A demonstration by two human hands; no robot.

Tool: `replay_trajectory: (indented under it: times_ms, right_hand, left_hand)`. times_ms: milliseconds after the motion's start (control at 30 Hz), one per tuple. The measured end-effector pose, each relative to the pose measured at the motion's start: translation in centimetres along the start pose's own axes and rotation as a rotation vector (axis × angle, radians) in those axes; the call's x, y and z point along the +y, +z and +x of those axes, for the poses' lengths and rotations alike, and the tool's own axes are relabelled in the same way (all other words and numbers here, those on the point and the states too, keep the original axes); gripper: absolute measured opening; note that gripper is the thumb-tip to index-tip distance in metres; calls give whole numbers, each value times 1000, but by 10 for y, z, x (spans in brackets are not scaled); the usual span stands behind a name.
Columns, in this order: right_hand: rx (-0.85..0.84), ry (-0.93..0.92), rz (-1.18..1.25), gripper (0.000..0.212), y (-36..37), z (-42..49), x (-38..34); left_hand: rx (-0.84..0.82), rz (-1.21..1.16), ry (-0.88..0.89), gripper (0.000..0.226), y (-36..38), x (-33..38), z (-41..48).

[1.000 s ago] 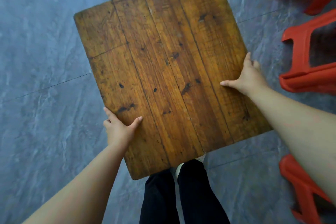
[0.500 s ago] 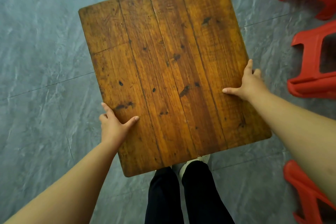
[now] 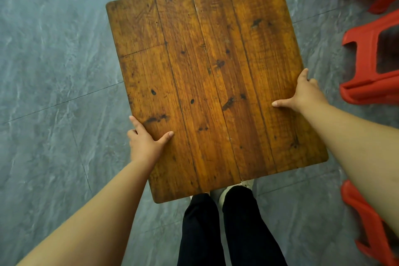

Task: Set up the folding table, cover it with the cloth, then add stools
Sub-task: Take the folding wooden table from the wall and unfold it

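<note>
Worn, knotty plank table (image 3: 207, 75)

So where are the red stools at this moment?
In the head view, three red plastic stools stand on the grey floor along the right edge, beside the wooden table top and past the right hand.

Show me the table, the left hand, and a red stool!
table (image 3: 207, 84), head view, middle of the wooden top
left hand (image 3: 144, 142), head view, back of the hand
red stool (image 3: 367, 67), head view, its red frame
</note>
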State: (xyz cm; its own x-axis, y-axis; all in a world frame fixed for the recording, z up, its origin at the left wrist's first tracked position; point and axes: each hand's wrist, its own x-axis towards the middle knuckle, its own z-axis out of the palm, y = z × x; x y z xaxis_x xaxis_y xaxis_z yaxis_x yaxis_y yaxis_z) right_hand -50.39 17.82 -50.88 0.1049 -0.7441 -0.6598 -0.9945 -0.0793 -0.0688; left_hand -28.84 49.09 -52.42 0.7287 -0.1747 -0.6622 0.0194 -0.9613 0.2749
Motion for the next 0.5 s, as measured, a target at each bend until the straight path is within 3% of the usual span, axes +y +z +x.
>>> replay_trajectory:
  times_ms: [100, 133, 233, 300, 400, 500]
  right_hand:
    - [39, -40, -62, 116, 7, -12, -7]
    - [107, -110, -98, 107, 13, -24, -12]
    - [369, -512, -149, 79, 43, -77, -28]
    - [291, -678, -200, 73, 72, -110, -36]
    - [64, -633, -375, 77, 112, -128, -35]
    - [27, -600, -434, 80, 123, -125, -32]
  left_hand:
    - [12, 91, 16, 118, -2, 1, -2]
    - [74, 158, 109, 112, -4, 0, -8]
    - [261, 354, 633, 86, 0, -3, -36]
    - [122, 491, 794, 84, 14, -4, -54]
    - [-120, 632, 713, 86, 40, -13, -63]
    - [-96, 686, 706, 89, 50, -20, -60]
